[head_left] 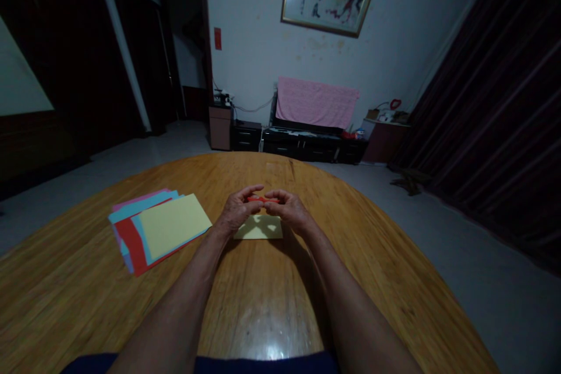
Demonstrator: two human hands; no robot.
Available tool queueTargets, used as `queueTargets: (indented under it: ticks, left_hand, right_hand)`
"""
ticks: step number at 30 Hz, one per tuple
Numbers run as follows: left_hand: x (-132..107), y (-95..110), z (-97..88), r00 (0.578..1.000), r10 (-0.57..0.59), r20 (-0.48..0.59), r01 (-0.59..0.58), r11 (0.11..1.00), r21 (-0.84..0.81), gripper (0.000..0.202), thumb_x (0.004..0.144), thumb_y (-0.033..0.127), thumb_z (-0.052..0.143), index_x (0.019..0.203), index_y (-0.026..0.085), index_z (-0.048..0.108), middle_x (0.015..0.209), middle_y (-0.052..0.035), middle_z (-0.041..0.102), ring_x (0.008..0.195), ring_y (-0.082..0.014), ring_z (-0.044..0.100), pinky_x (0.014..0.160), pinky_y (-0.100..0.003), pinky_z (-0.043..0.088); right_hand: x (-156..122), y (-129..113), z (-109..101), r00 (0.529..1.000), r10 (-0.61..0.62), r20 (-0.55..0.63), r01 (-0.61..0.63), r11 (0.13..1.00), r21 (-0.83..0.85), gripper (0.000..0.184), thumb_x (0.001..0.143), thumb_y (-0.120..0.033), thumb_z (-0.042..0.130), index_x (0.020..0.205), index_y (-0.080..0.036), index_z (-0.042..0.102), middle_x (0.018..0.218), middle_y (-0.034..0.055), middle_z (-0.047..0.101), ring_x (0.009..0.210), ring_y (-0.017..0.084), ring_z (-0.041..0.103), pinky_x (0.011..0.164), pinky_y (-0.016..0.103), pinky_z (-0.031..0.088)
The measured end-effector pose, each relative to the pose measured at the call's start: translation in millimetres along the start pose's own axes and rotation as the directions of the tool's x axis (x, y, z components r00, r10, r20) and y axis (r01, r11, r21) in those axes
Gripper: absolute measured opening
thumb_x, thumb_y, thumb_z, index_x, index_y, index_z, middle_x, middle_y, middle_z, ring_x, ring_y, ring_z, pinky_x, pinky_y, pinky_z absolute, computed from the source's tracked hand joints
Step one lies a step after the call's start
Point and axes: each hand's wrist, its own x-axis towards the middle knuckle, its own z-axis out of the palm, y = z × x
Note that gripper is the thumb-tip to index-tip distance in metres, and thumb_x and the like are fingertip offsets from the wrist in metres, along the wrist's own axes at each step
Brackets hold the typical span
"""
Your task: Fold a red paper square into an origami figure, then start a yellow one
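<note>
My left hand (240, 207) and my right hand (287, 208) meet above the middle of the table. Both are closed, thumb against fingers, on the two ends of a slim red object (263, 200). Much of it is covered by my fingers, so its kind cannot be made out. Below my hands a pale yellow sheet of paper (258, 232) lies on the wooden table, with their shadows falling across it.
To the left lies a fanned stack of coloured paper (175, 228), yellow on top, with red, blue and pink below. The round wooden table (372, 280) curves away ahead. Beyond it stand a low black cabinet (302, 143) and a screen covered by a pink cloth (315, 102).
</note>
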Motion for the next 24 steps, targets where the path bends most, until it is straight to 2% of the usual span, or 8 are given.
queueTargets:
  ticks: [6, 10, 15, 20, 24]
  left_hand:
    - [1, -1, 0.3, 0.999, 0.034, 0.024, -0.034, 0.999, 0.014, 0.060, 0.056, 0.016, 0.070, 0.115, 0.009, 0.066, 0.065, 0.0028, 0.058, 0.055, -0.0083, 0.049, 0.057, -0.023, 0.039]
    - [1, -1, -2.0, 0.998, -0.003, 0.063, 0.001, 0.999, 0.032, 0.059, 0.055, 0.020, 0.072, 0.113, 0.010, 0.068, 0.065, 0.0028, 0.058, 0.055, -0.0090, 0.050, 0.059, -0.025, 0.040]
    - [1, -6, -9.8, 0.988, -0.067, 0.142, 0.066, 0.998, 0.010, 0.055, 0.058, 0.023, 0.076, 0.112, 0.011, 0.068, 0.065, 0.0022, 0.058, 0.057, -0.0092, 0.050, 0.060, -0.025, 0.041]
    - [2, -10, -12.5, 0.997, -0.001, 0.082, 0.007, 0.997, -0.072, 0.064, 0.061, 0.020, 0.074, 0.123, 0.011, 0.061, 0.068, 0.0033, 0.058, 0.058, -0.0078, 0.051, 0.061, -0.024, 0.041]
    - [2, -8, -9.9, 0.999, 0.002, 0.047, 0.002, 0.997, -0.074, 0.068, 0.059, 0.018, 0.073, 0.125, 0.009, 0.059, 0.065, 0.0040, 0.057, 0.056, -0.0073, 0.050, 0.059, -0.023, 0.040]
  right_hand:
    - [0, 0, 5, 1.000, 0.001, 0.023, 0.000, 0.999, -0.046, 0.032, 0.057, -0.032, 0.079, 0.081, -0.019, 0.061, 0.059, -0.0044, 0.058, 0.052, 0.010, 0.051, 0.052, 0.023, 0.038]
    - [2, 4, 4, 0.999, -0.045, 0.026, 0.046, 0.997, -0.061, 0.028, 0.060, -0.029, 0.073, 0.082, -0.020, 0.059, 0.055, -0.0070, 0.054, 0.050, 0.010, 0.047, 0.052, 0.023, 0.036]
    - [0, 2, -1, 0.994, -0.053, 0.094, 0.063, 0.992, -0.107, 0.027, 0.062, -0.027, 0.073, 0.085, -0.019, 0.061, 0.060, -0.0050, 0.056, 0.054, 0.010, 0.049, 0.055, 0.023, 0.037]
    - [-3, 0, -1, 0.993, -0.009, 0.114, 0.015, 0.999, -0.051, 0.028, 0.065, -0.030, 0.073, 0.088, -0.018, 0.061, 0.067, -0.0028, 0.060, 0.057, 0.010, 0.051, 0.058, 0.024, 0.040]
    - [-2, 1, -1, 0.994, 0.003, 0.105, 0.001, 0.999, -0.037, 0.026, 0.063, -0.028, 0.076, 0.083, -0.017, 0.062, 0.065, -0.0027, 0.061, 0.054, 0.009, 0.051, 0.055, 0.023, 0.040]
